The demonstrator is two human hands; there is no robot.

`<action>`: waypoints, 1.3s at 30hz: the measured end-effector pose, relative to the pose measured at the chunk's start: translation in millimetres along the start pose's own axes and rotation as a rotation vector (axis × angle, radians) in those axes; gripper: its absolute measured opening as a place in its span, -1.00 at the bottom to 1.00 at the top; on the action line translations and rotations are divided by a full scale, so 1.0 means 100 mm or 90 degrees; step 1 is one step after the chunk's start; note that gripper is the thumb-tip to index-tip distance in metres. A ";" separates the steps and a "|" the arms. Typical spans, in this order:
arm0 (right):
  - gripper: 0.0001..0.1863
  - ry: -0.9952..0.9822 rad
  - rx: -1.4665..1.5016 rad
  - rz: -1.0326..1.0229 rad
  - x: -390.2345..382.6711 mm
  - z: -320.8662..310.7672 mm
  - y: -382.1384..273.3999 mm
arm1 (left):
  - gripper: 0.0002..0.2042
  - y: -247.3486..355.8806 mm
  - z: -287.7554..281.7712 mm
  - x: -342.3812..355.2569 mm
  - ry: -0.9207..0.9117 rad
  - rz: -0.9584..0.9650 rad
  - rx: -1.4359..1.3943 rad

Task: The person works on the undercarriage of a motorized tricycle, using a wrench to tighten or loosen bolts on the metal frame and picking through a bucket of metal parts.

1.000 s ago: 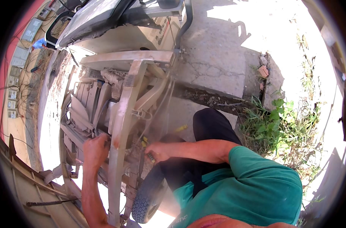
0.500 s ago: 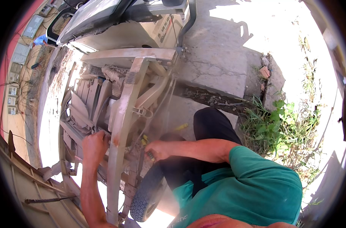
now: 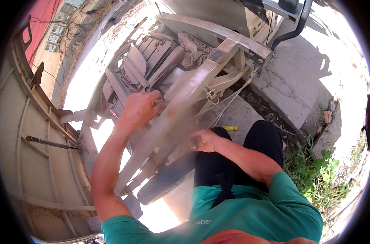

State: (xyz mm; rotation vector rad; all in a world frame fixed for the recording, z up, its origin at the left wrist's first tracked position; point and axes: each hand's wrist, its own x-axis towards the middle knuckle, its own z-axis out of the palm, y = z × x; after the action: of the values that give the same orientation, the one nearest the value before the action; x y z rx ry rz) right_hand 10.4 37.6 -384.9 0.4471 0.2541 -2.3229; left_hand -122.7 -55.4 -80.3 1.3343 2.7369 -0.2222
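My left hand (image 3: pixel 141 109) is closed, its fingers curled beside the inner edge of the dusty metal frame beam (image 3: pixel 189 91). Whatever those fingers grip is hidden. On the other side of the beam, my right hand (image 3: pixel 205 140) is closed around something small and yellowish-green, mostly covered by the fingers. A blurry dust haze lies between that hand and the beam. Below it, the rubber tyre (image 3: pixel 162 185) sits beside my leg. Dust-covered machine parts (image 3: pixel 152 59) fill the open frame beyond my left hand.
A yellow handle (image 3: pixel 230 128) lies on the concrete by my knee. Thin cables (image 3: pixel 229 99) hang from the frame's right side. The raised, ribbed panel (image 3: pixel 43 171) stands at left. Weeds (image 3: pixel 315 171) grow at right, near a broken slab edge and a brick piece (image 3: pixel 327 117).
My view has swung left, so the frame appears farther right and tilted. Both hands stay closed on either side of the beam. Dust haze around the tyre looks thicker.
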 end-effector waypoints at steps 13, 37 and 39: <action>-0.88 0.033 0.023 0.007 -0.15 0.14 0.00 | -0.80 -0.08 0.08 -0.08 -0.080 -0.026 0.025; -0.87 0.029 0.021 -0.005 -0.11 0.11 0.01 | -0.80 -0.12 0.15 -0.05 -0.144 -0.029 0.115; -0.87 0.034 0.022 -0.005 -0.11 0.10 0.01 | -0.79 -0.12 0.15 -0.01 -0.177 -0.078 0.144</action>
State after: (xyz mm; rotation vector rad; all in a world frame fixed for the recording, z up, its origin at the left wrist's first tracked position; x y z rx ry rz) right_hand 15.5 40.9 -371.7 0.5260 0.2426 -2.3278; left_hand -131.1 -65.7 -93.6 1.0825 2.6149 -0.6903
